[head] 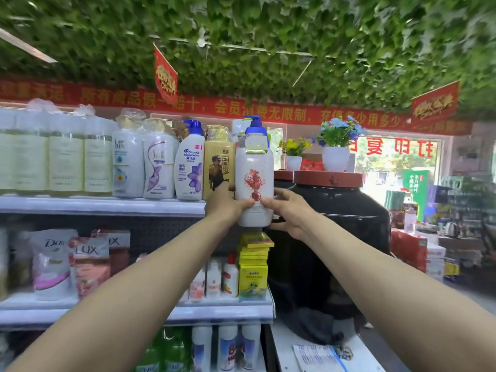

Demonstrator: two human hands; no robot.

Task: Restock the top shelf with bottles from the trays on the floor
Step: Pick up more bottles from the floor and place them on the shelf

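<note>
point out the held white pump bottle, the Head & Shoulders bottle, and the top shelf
white pump bottle point(254, 181): head view, on the red print on its front.
Head & Shoulders bottle point(189, 167): head view, on the label at mid-body.
top shelf point(102, 205): head view, on the bare front edge left of the hands.

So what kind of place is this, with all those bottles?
Most likely a small shop. Shelves hold rows of shampoo bottles and soap refill packs, a red banner runs along the wall, and both hands lift a white pump bottle to the top shelf.
</note>
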